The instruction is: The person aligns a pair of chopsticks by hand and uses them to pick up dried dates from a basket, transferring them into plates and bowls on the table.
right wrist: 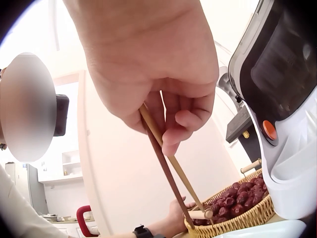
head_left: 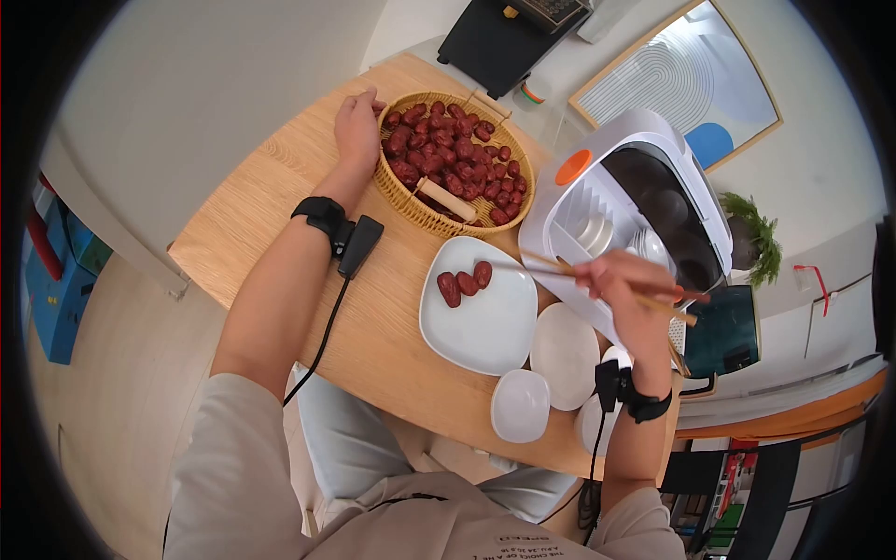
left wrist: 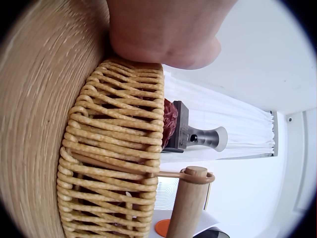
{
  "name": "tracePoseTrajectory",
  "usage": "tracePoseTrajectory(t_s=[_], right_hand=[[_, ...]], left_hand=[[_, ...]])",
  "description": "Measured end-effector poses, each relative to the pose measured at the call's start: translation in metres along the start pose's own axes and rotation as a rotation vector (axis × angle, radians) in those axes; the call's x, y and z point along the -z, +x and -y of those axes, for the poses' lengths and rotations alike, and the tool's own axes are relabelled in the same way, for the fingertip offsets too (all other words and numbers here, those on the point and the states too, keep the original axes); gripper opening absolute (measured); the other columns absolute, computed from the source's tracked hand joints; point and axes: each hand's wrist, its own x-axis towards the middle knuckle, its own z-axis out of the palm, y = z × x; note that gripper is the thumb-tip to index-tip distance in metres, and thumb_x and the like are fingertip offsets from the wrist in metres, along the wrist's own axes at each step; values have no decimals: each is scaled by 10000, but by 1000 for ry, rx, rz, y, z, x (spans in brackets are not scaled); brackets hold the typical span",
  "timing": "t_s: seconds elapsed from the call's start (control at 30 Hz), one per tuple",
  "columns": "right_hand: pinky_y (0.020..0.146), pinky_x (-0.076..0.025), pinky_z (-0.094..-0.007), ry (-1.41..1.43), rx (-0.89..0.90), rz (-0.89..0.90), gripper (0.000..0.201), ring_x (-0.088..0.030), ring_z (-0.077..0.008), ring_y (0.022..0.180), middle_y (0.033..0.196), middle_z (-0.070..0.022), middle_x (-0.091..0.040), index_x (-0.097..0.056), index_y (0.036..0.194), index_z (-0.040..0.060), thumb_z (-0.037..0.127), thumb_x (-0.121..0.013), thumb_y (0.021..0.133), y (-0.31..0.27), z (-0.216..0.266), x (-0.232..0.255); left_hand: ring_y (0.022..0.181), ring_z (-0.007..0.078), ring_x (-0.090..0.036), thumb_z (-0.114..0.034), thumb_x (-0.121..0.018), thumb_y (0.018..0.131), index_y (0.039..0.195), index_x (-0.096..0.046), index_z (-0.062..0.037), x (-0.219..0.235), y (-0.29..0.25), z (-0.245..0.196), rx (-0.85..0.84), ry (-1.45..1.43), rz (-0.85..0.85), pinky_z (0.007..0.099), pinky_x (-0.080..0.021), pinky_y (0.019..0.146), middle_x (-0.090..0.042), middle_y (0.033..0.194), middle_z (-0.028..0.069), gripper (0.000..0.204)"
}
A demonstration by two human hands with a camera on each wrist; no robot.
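Nearest the table's (head_left: 280,177) front edge: a small white bowl (head_left: 520,405) and a round white dish (head_left: 564,356), both bare. Just beyond, near the middle, a square white plate (head_left: 485,322) carrying three red dates (head_left: 465,282) in a row at its far left corner, the rest of its surface bare. Over the plate's right side, right hand (head_left: 623,287) with fingers curled round a pair of wooden chopsticks (head_left: 537,266), tips reaching left above the plate's far edge and pinching nothing visible. Beside that hand, at the table's right edge, a white appliance (head_left: 635,201) with an orange button, lid up, dishes racked inside. Toward the far edge, a woven basket (head_left: 397,187) heaped with more red dates (head_left: 453,154), a wooden stick lying across the heap. Left hand (head_left: 357,131) steadying the basket's left rim, fingers bent over the edge; from the left wrist view only a knuckle against the weave, so exact grip hard to tell. Judging by the count: three dates moved across, the great bulk left in the basket, the transfer barely begun.
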Motion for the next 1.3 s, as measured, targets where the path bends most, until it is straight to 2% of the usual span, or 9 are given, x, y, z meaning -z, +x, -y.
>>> tracePoseTrajectory(t_s=[0.07,0.3,0.4,0.6,0.73,0.87,1.0,1.1,1.3], right_hand=[[632,-474,-278,-43,-221,-140,211,-597,-119,672,779,-58,-703,-756,877,-21,158,-672,950,24,8,-1],[634,-469,-264,87,-167,-307,259,-584,-97,673,752,-33,-683,-764,870,0,249,-732,933,103,-47,-50],[633,-474,-276,-98,-234,-253,268,-604,-114,679,753,-61,-697,-761,879,-12,249,-728,936,113,-53,-61],[624,-477,-316,-305,150,-73,167,-616,-225,657,772,-134,-680,-738,908,-26,140,-726,915,105,-53,-63],[619,-473,-315,-330,208,-119,135,-622,-230,666,786,-137,-676,-730,910,-32,102,-711,918,81,-30,-47],[606,-467,-303,-460,82,-186,105,-612,-227,634,772,-126,-669,-724,901,-37,67,-717,898,25,22,-11],[589,-461,-297,-413,-144,-59,113,-614,-225,614,700,-107,-649,-730,899,-40,73,-733,886,-46,45,32],[576,-475,-296,-525,-299,0,133,-625,-210,597,725,-117,-694,-737,858,-45,85,-743,886,-87,36,45],[600,-479,-305,-494,-355,-29,151,-634,-217,632,748,-124,-698,-739,880,-49,98,-718,905,-101,25,53]], left_hand=[[870,216,-634,-327,-593,975,892,-643,41,-2,-1,0,-11,-31,-28,335,-487,839,-696,903,129,381],[852,209,-618,-335,-594,970,896,-639,36,0,1,4,-31,0,-24,330,-479,826,-689,899,124,381],[850,207,-614,-339,-598,967,893,-640,33,1,1,6,-24,-2,-27,328,-477,825,-687,892,121,382],[857,209,-621,-344,-603,963,893,-645,31,0,4,9,-29,20,-31,328,-478,828,-692,892,118,384],[855,212,-630,-338,-606,959,878,-649,30,1,6,11,-36,7,-27,331,-480,828,-700,887,122,380],[849,211,-632,-329,-608,957,875,-651,30,0,2,5,-25,-17,-35,331,-481,825,-702,882,123,371],[855,209,-634,-327,-605,962,890,-651,34,0,2,4,-32,24,-37,331,-483,827,-701,889,127,371],[862,211,-636,-327,-603,965,901,-652,40,0,0,1,-31,19,-22,331,-484,831,-702,898,131,375],[881,220,-644,-328,-596,970,941,-650,47,1,2,3,-34,10,-6,334,-487,846,-704,929,134,380]])
